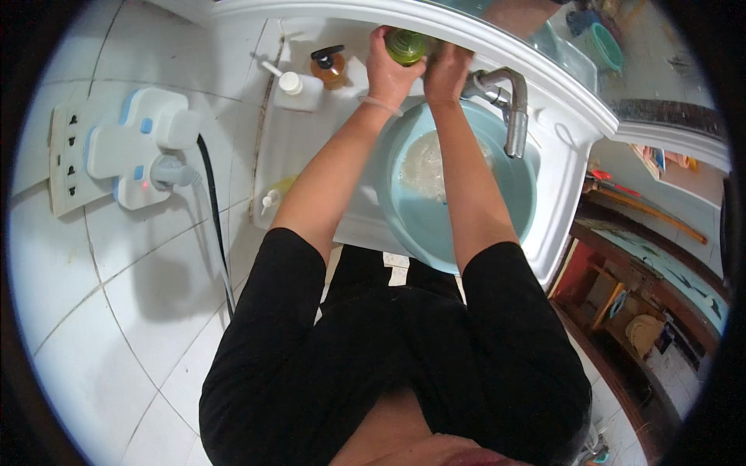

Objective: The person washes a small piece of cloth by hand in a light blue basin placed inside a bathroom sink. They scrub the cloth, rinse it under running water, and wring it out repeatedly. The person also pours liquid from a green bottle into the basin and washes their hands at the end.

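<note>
My left hand (391, 73) is wrapped around a green translucent container (406, 48) with a ribbed, rounded end, above the back of the white washbasin (355, 151). Close beside it on the right is my right hand (447, 73). Its fingers are partly hidden by the mirror's white frame, so what they touch is unclear. Below my forearms, a light blue plastic basin (417, 224) sits in the sink, with sudsy water (422, 169) inside. The metal faucet (516, 122) reaches over its right side; I see no stream from it.
Left on the washbasin are a white pump bottle (300, 92), an amber bottle with a black pump (329, 70) and a yellowish pump bottle (281, 193). A power adapter (137, 145) with plugs and cords is on the tiled wall. The white mirror frame (548, 64) overhangs the back.
</note>
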### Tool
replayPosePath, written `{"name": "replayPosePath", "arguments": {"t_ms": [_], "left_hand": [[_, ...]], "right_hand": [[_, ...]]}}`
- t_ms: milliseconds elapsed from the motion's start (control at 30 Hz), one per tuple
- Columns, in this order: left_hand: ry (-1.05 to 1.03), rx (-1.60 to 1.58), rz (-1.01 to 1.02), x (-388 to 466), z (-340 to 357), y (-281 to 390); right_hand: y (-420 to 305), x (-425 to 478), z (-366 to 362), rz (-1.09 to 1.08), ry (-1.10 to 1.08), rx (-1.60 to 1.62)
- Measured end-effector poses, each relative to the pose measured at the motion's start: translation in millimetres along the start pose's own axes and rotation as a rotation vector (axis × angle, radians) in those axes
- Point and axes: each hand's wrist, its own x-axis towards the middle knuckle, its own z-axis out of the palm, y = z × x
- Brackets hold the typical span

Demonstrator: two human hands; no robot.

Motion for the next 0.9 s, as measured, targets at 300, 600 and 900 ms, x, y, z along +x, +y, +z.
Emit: {"name": "replayPosePath", "arguments": {"t_ms": [300,600,900], "left_hand": [[0.018,0.065,0.030,-3.6,-2.0,-8.4],[-0.120,0.093,-0.060,-10.9,-1.0,-24.5],[-0.043,0.392,-0.052,-74.3,-10.7,-28.4]], "right_hand": [[12.3,-2.7,1.3,0.009,-0.169,-0.280],[36.0,-68.8,-92.1,-0.207,-0.514,0.104],[138.1,-175.1,-160.2,0.397,-0.877,-0.157]]}}
